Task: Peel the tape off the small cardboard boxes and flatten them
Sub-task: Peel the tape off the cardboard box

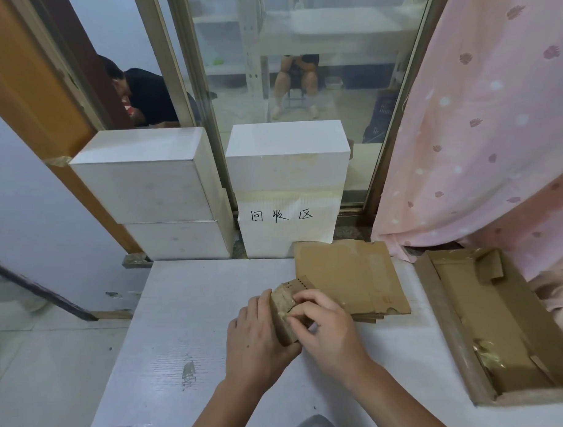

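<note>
Gripping small cardboard box — left hand cupped beneath | right hand pinching its top

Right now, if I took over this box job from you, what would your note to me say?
Left hand: holds the small cardboard box from its left side.
Right hand: fingers curled on the box's top, picking at the tape.
Done: flattened cardboard lies just behind the hands on the white table.
Left: finish peeling, flatten this box. The big cardboard tray on the right holds more scraps.
</note>
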Motion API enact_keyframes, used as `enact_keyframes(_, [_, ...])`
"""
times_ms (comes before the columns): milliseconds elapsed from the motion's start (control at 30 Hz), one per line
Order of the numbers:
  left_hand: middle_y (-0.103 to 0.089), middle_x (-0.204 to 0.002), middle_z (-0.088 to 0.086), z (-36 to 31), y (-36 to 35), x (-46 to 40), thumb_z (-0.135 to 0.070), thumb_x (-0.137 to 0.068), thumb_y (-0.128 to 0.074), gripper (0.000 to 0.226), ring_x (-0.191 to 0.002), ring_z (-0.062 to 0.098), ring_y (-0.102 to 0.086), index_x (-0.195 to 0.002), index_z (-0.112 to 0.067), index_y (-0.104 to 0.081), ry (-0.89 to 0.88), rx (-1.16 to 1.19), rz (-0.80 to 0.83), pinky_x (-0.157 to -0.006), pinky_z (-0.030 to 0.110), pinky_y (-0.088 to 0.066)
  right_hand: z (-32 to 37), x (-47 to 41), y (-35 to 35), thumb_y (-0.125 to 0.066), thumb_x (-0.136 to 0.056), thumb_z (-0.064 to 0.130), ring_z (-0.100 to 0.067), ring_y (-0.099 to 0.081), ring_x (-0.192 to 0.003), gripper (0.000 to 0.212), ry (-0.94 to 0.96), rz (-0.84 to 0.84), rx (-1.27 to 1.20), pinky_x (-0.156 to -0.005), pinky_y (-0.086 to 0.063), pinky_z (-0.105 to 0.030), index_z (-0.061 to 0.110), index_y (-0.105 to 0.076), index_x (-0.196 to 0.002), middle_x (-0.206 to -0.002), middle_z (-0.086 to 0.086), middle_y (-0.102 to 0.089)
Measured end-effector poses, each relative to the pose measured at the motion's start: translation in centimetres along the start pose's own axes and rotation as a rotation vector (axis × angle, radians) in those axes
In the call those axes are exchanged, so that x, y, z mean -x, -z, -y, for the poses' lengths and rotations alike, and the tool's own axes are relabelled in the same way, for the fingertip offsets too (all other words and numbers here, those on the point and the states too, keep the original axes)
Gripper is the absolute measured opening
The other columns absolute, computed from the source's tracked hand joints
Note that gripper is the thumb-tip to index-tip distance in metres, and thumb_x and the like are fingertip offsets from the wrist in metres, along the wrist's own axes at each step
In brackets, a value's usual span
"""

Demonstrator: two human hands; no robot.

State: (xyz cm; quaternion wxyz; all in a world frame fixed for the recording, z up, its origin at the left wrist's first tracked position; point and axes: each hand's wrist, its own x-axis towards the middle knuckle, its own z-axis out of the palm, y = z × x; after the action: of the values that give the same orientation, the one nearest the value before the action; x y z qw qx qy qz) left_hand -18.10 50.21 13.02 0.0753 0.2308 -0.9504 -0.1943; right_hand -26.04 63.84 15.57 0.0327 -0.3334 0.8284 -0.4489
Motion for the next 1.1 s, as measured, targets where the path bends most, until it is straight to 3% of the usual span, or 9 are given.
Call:
enact_keyframes(67, [-0.051,-0.130,-0.014,0.0,0.1,0.0,-0.083,-0.072,-0.049,0.098,-0.115,0.013,-0.054,-0.150,-0.026,-0.036,0.021,-0.018,-0.022,-0.093,0.033,-0.044,-0.1,0.2,-0.4,-0.067,-0.088,0.030,0.000,-0.058,-0.105,0.004,-0.029,0.028,-0.027,-0.082,-0.049,-0.019,0.030,-0.070,-0.088,-0.119,0.027,-0.056])
enact_keyframes(167, [-0.053,-0.124,-0.015,0.0,0.0,0.0,-0.077,-0.070,-0.056,0.092,-0.112,0.014,-0.055,-0.146,-0.028,-0.040,0.030,-0.035,-0.043,-0.091,0.035,-0.044,-0.4,0.2,-0.7,-0.075,-0.083,0.018,-0.005,-0.059,-0.103,0.015,-0.089,0.003,-0.086,-0.082,-0.049,-0.019,0.028,-0.066,-0.090,-0.115,0.026,-0.054])
enact_keyframes(300, [-0.057,-0.112,-0.014,0.2,-0.2,0.3,-0.069,-0.062,-0.062,0.087,-0.099,0.017,-0.059,-0.138,-0.027,-0.050,0.021,-0.069,-0.062,-0.081,0.036,-0.044,-0.8,0.1,-1.1,-0.082,-0.079,0.016,0.006,-0.053,-0.117,0.029,-0.147,0.014,-0.063,-0.096,-0.040,-0.008,0.023,-0.076,-0.107,-0.127,0.026,-0.050])
enact_keyframes(433, [-0.057,-0.106,-0.012,0.2,0.0,0.6,-0.074,-0.060,-0.062,0.087,-0.094,0.018,-0.056,-0.134,-0.028,-0.055,0.028,-0.120,-0.084,-0.078,0.038,-0.039,-0.8,0.3,-2.1,-0.076,-0.083,0.013,-0.003,-0.061,-0.112,0.004,-0.155,0.045,-0.009,-0.093,-0.047,-0.016,0.017,-0.075,-0.082,-0.128,0.015,-0.059])
enact_keyframes(533, [-0.053,-0.111,-0.014,0.3,0.6,0.7,-0.077,-0.062,-0.056,0.089,-0.101,0.016,-0.052,-0.139,-0.033,-0.049,0.038,-0.144,-0.032,-0.084,0.037,-0.036,-0.4,0.0,-2.4,-0.069,-0.089,0.015,-0.006,-0.061,-0.107,0.009,-0.183,0.037,0.062,-0.086,-0.035,-0.002,0.013,-0.066,-0.081,-0.124,0.014,-0.062])
enact_keyframes(700, [-0.051,-0.108,-0.015,1.4,1.1,0.9,-0.078,-0.057,-0.062,0.088,-0.098,0.015,-0.052,-0.132,-0.034,-0.049,0.057,-0.119,-0.020,-0.083,0.036,-0.039,0.2,-0.3,-2.2,-0.065,-0.093,0.009,-0.013,-0.060,-0.071,0.008,-0.185,-0.081,-0.019,-0.067,-0.051,-0.034,0.010,-0.060,-0.087,-0.082,0.006,-0.070])
enact_keyframes(767, [-0.050,-0.106,-0.015,1.9,1.1,1.0,-0.078,-0.057,-0.062,0.087,-0.096,0.015,-0.051,-0.130,-0.033,-0.049,0.062,-0.112,-0.027,-0.082,0.035,-0.039,0.5,-0.3,-2.6,-0.068,-0.090,0.005,-0.014,-0.061,-0.071,0.016,-0.158,-0.093,-0.037,-0.065,-0.052,-0.036,0.015,-0.057,-0.082,-0.078,0.005,-0.067])
enact_keyframes(867, [-0.046,-0.106,-0.015,2.4,1.5,1.1,-0.077,-0.059,-0.059,0.087,-0.096,0.015,-0.050,-0.132,-0.031,-0.047,0.077,-0.103,-0.022,-0.082,0.032,-0.039,1.0,-0.5,-3.2,-0.072,-0.082,0.001,-0.010,-0.062,-0.076,0.034,-0.080,-0.089,-0.041,-0.062,-0.051,-0.028,0.027,-0.051,-0.075,-0.084,0.012,-0.066])
enact_keyframes(1100, [-0.043,-0.113,-0.015,3.2,2.5,1.3,-0.077,-0.066,-0.048,0.084,-0.103,0.014,-0.047,-0.137,-0.032,-0.041,0.114,-0.077,-0.025,-0.087,0.030,-0.040,2.3,-0.7,-3.8,-0.074,-0.088,0.015,-0.003,-0.059,-0.094,0.017,-0.043,0.055,-0.049,-0.079,-0.040,-0.009,0.028,-0.064,-0.095,-0.098,0.019,-0.060])
